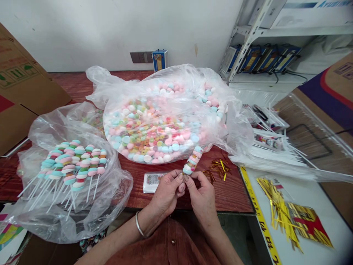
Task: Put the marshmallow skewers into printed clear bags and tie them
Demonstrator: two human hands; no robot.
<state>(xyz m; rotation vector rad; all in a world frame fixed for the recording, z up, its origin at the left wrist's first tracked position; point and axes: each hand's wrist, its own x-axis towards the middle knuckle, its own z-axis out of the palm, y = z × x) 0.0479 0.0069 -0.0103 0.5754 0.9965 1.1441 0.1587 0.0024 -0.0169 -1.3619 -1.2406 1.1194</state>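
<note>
A candy skewer (193, 159) of stacked pink, white and blue marshmallows tilts up and to the right between my hands. It seems to be in a clear wrapper. My left hand (167, 191) pinches its lower end between thumb and fingers, where a speck of gold shows. From the other side, my right hand (202, 193) pinches the same spot; the fingertips of both hands nearly touch and hide the stick. A stack of small clear printed bags (150, 182) lies left of my hands. Gold twist ties (220, 167) are scattered just to the right.
A big clear bag of loose candies (154, 129) fills the table's middle. Finished skewers (74, 162) lie on plastic at left. More gold ties (278, 209) and white sticks (275, 151) are at right. Cardboard boxes (27, 88) and a metal shelf (253, 33) flank the table.
</note>
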